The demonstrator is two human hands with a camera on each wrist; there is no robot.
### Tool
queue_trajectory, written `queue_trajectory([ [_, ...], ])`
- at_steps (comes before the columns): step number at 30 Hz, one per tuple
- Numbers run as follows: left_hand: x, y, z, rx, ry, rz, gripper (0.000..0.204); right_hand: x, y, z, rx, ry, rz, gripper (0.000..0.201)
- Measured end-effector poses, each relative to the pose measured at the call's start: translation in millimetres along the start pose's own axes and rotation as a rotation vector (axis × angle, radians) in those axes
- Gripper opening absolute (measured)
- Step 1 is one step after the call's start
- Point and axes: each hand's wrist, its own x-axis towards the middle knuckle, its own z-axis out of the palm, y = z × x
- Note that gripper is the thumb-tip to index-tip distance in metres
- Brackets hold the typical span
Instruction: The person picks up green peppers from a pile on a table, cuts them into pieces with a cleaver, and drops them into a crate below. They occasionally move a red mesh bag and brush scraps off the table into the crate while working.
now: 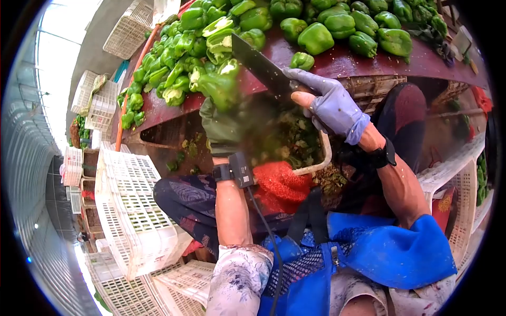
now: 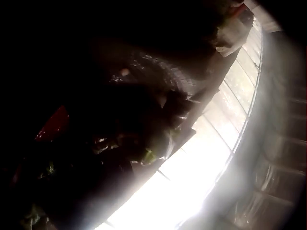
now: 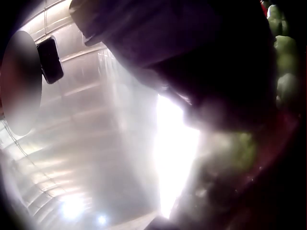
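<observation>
In the head view, the right hand [image 1: 334, 102] in a light purple glove grips a wide dark knife [image 1: 263, 66], its blade pointing up and left. The bare thumb shows through the glove. Left of it, the green-gloved left hand [image 1: 219, 129] holds a green pepper [image 1: 220, 90], blurred, below the blade's left end. The pepper partly hides this hand's fingers. The right wrist view shows the purple glove [image 3: 158, 33] dark and close. The left wrist view is too dark to show the hand.
Whole green peppers [image 1: 316, 38] and cut ones [image 1: 182, 68] cover much of the red table [image 1: 363, 66]. Under the hands are leafy scraps [image 1: 295, 137] and a red mesh bag [image 1: 282, 181]. White plastic crates [image 1: 132, 210] stand at the left, another [image 1: 464, 210] at the right.
</observation>
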Motion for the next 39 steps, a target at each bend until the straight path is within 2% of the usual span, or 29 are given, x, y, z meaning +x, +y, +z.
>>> queue_trajectory([
  [3, 2, 3, 1, 0.156, 0.259, 0.082, 0.054, 11, 17, 6, -0.131, -0.004, -0.115, 0.047],
  [6, 22, 1, -45, 0.679, 0.336, 0.143, 0.055, 20, 32, 16, -0.278, 0.003, -0.303, 0.048],
  [8, 36, -2, -68, 1.109, 0.276, 0.426, 0.059, 29, 47, 23, -0.359, 0.046, -0.481, 0.049],
  [9, 38, -2, -69, 1.439, 0.228, 0.579, 0.06, 26, 39, 25, -0.372, -0.001, -0.402, 0.05],
  [12, 42, -2, -69, 1.393, 0.209, 0.59, 0.059, 32, 43, 33, -0.419, 0.003, -0.442, 0.052],
  [16, 43, 4, -58, 1.417, 0.29, 0.475, 0.055, 34, 35, 42, -0.443, -0.017, -0.499, 0.053],
  [18, 42, 7, -50, 1.351, 0.337, 0.388, 0.054, 36, 34, 46, -0.484, -0.026, -0.542, 0.053],
  [21, 39, 5, -33, 1.091, 0.419, 0.309, 0.053, 42, 29, 50, -0.576, -0.078, -0.49, 0.053],
  [22, 33, 4, -22, 1.041, 0.423, 0.319, 0.053, 44, 25, 50, -0.565, -0.078, -0.485, 0.05],
  [24, 35, 6, -27, 1.115, 0.411, 0.368, 0.053, 50, 16, 50, -0.541, -0.081, -0.475, 0.044],
  [25, 40, 8, -29, 1.239, 0.397, 0.404, 0.052, 58, 16, 54, -0.465, -0.02, -0.686, 0.044],
  [26, 41, 8, -33, 1.094, 0.439, 0.33, 0.052, 64, 14, 56, -0.454, 0.008, -0.728, 0.044],
  [28, 33, 9, -13, 0.786, 0.545, 0.211, 0.05, 68, -3, 60, -0.425, 0.069, -0.81, 0.044],
  [29, 45, 13, -42, 0.928, 0.545, 0.215, 0.05, 67, -3, 61, -0.552, -0.002, -0.617, 0.045],
  [32, 45, 17, -55, 1.613, 0.265, 0.415, 0.05, 83, 15, 67, -0.927, -0.284, -0.145, 0.047],
  [33, 46, 20, -59, 1.53, 0.259, 0.428, 0.05, 90, 16, 66, -0.922, -0.288, -0.178, 0.048],
  [36, 44, 24, -66, 1.482, 0.335, 0.278, 0.048, 95, 21, 62, -0.929, -0.306, -0.233, 0.05],
  [38, 37, 25, -56, 1.406, 0.276, 0.266, 0.048, 91, 20, 63, -0.953, -0.281, -0.237, 0.05],
  [39, 31, 24, -45, 1.354, 0.249, 0.256, 0.048, 88, 15, 62, -0.836, -0.277, -0.135, 0.052],
])
